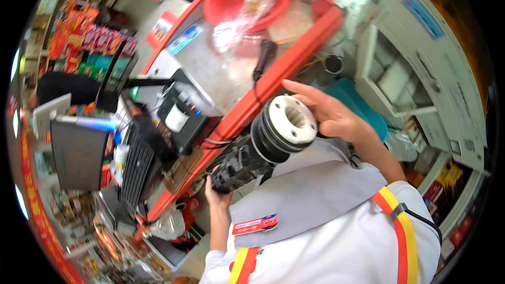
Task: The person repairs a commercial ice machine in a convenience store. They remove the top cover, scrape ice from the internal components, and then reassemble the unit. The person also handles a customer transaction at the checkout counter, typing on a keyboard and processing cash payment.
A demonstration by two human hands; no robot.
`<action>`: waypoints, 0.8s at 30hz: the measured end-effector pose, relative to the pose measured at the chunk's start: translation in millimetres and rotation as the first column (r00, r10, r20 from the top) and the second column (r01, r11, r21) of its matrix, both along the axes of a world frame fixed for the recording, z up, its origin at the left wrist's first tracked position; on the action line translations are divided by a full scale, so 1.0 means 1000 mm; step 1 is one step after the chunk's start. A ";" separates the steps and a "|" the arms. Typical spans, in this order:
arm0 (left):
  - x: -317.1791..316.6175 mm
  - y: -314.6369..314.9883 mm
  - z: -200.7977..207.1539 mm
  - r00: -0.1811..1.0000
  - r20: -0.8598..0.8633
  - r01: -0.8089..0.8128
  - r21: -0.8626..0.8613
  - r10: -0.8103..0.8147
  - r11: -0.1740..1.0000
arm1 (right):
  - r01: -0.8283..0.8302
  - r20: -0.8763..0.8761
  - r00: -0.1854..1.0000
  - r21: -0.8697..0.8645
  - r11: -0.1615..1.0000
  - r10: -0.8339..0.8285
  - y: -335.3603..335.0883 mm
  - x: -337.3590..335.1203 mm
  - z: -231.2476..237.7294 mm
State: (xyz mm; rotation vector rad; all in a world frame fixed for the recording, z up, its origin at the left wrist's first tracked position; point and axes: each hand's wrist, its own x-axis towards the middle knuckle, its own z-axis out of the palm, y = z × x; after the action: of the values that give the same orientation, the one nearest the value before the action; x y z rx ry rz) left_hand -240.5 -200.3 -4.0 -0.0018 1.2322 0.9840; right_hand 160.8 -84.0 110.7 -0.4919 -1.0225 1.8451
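Observation:
A black cylindrical device (244, 163) with ribbed rings near its top tilts up in front of my grey apron (315, 189). Its upper end is a white disc (302, 137) with small round holes about a toothed central opening. My left hand (216, 194) is wrapped around the device's lower end, with most of its fingers hidden behind it. Beside the white disc is my right hand (339, 115), its index finger stretched out to the left and its thumb side close against the rim. Whether those fingers press on the disc I cannot tell.
A red-edged counter (294, 68) runs diagonally ahead, bearing a red basin (210, 8), a plastic bag (231, 34) and a black handheld device (265, 55). Left are a black box (181, 115), keyboard (138, 165) and monitor (78, 152). An open white drawer (368, 68) juts out right.

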 end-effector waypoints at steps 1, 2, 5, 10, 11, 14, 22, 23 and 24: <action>0.002 -0.001 0.012 1.000 -0.008 0.029 0.081 -0.029 0.996 | 0.049 0.039 0.998 -0.004 0.999 -0.049 -0.002 0.002 -0.011; 0.003 0.000 0.024 0.998 -0.023 0.053 0.159 -0.050 0.986 | 0.125 0.112 0.986 0.023 0.992 -0.126 -0.004 0.005 -0.026; -0.004 0.008 0.052 0.974 -0.199 0.151 0.233 -0.105 0.961 | 0.207 0.201 0.961 -0.063 0.976 -0.191 -0.016 0.016 -0.057; 0.013 0.036 0.075 0.944 -0.329 0.151 0.415 -0.006 0.897 | 0.328 0.094 0.944 -0.196 0.924 -0.315 -0.048 0.021 -0.114; 0.014 0.037 0.073 0.947 -0.320 0.143 0.427 0.001 0.893 | 0.418 0.123 0.908 -0.179 0.890 -0.401 -0.056 0.018 -0.112; 0.018 0.040 0.061 0.970 -0.244 0.107 0.449 0.006 0.887 | 0.472 0.019 0.876 -0.236 0.849 -0.482 -0.060 0.021 -0.093; 0.022 0.028 0.031 0.985 -0.167 0.021 0.345 0.040 0.939 | 0.453 0.129 0.891 -0.289 0.843 -0.434 -0.065 0.015 -0.044; 0.020 0.026 0.029 0.984 -0.174 0.023 0.330 0.037 0.944 | 0.472 0.155 0.882 -0.312 0.825 -0.446 -0.064 0.013 -0.045; 0.019 0.025 0.026 0.983 -0.181 0.024 0.315 0.035 0.949 | 0.491 0.180 0.871 -0.334 0.805 -0.456 -0.062 0.015 -0.048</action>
State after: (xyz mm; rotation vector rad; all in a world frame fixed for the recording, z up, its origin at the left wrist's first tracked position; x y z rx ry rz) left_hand -221.8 -175.6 22.0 0.3452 1.2293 1.1985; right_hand 175.5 -146.3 62.3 -0.9759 -0.5282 1.5603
